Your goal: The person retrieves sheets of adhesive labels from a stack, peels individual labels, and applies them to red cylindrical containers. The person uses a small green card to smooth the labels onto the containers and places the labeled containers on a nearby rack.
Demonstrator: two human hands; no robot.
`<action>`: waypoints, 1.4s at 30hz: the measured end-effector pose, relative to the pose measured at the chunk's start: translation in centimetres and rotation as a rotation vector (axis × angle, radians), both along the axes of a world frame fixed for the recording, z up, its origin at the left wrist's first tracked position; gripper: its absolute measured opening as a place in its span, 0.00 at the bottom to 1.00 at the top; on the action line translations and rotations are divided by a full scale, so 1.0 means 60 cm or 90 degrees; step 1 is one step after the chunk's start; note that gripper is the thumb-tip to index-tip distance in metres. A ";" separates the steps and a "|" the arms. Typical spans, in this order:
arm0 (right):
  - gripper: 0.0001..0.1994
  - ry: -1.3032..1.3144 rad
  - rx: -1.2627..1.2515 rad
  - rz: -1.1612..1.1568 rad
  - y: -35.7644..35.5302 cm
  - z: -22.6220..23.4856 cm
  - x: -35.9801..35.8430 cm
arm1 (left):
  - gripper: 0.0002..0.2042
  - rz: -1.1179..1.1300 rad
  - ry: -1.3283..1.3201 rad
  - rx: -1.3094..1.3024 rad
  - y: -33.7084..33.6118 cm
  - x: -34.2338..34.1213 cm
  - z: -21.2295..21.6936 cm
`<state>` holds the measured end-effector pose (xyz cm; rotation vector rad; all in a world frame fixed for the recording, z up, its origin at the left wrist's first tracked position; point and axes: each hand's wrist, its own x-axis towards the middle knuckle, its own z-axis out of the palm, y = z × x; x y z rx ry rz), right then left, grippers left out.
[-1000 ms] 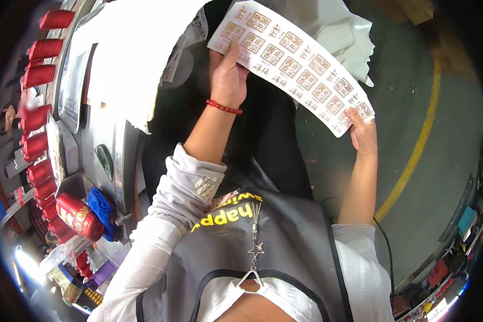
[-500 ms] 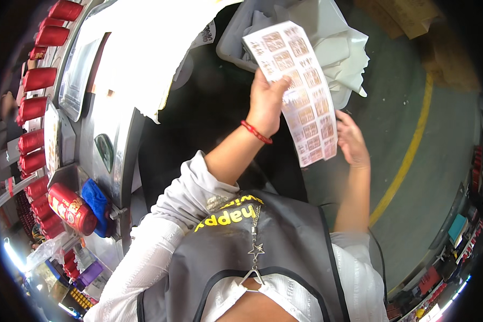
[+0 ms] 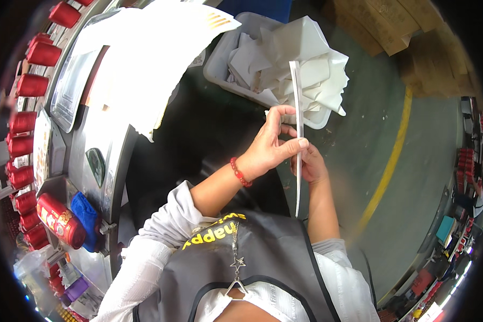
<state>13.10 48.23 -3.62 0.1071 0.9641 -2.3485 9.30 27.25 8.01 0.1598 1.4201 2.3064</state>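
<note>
Pinching the white sheets (image 3: 299, 96), seen edge-on, between thumb and fingers, the left hand (image 3: 268, 148) bears them midway along; the right hand (image 3: 312, 164) curls just beside, partly hidden, so whether it grips too I cannot tell. A loosened pinch could let them slip apart toward the floor (image 3: 354, 161) or bin (image 3: 224, 85); squeezing too hard might crease them.

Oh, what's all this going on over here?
Someone in a dark apron has thin white sheets, turned edge-on to the view, in the left hand. The right hand is at their other side; whether it grips them too is hidden. Just beyond the hands, a pale plastic bin is heaped with loose white paper.
</note>
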 end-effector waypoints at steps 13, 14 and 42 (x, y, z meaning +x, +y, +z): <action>0.26 -0.008 -0.065 0.027 -0.003 -0.028 0.001 | 0.32 -0.073 -0.032 0.091 -0.009 0.008 -0.008; 0.26 -0.010 -0.058 0.022 -0.001 -0.030 0.002 | 0.34 -0.082 -0.041 0.090 -0.011 0.008 -0.011; 0.10 0.178 -0.203 -0.212 0.176 0.017 -0.161 | 0.25 0.006 -0.168 -0.034 -0.141 0.091 -0.113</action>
